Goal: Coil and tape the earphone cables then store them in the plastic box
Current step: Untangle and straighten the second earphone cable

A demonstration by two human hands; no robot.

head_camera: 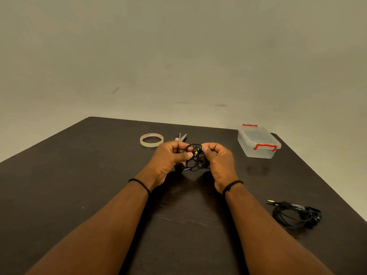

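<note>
Second black earphone bundle [297, 214] lying near right on the dark table [79, 175], left hand [168, 158] and right hand [217, 161] both gripping a coiled black earphone cable [195, 157] mid-table, tape roll [151, 139] and scissors [181, 136] beyond, closed plastic box [258, 142] far right

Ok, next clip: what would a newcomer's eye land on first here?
Both hands, the left hand and right hand, meet mid-table, pinching a tangled black earphone cable. Next, the clear plastic box with red latches at the far right, its lid on, and a second coiled cable lying near the right edge.
</note>
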